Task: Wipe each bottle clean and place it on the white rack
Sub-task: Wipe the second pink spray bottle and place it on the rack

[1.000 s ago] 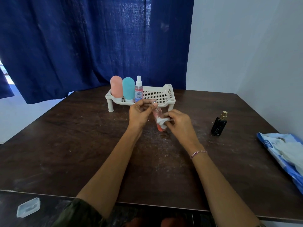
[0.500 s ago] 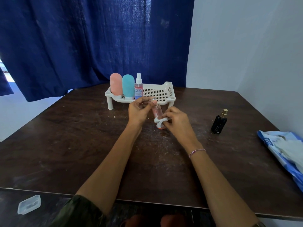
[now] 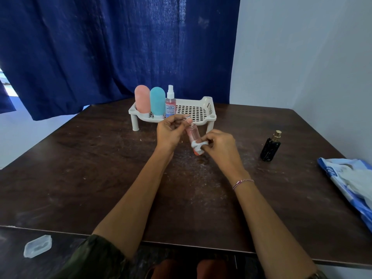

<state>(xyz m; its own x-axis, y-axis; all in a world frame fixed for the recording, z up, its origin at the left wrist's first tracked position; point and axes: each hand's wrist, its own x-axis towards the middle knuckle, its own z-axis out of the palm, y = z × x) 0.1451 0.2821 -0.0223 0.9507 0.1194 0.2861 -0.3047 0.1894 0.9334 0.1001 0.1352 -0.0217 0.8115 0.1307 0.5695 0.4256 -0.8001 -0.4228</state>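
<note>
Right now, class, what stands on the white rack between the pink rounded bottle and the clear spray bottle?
The teal rounded bottle stands upright between them, as the head view shows.

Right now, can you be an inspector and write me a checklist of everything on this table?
Surface: dark table, dusty with white specks in the middle.
Job's things: white rack holds a pink bottle, a teal bottle and a spray bottle, all upright at its left. The held bottle is tilted above the table. The black bottle stands at the right, off the rack.
Clutter: blue-white pack at the right edge; clear box at the near left.
Grips: left hand pinches the held bottle's top; right hand pinches a wipe wrapped round its lower part.
Cables: nothing seen.
Surroundings: blue curtain behind, white wall at the right.
</note>
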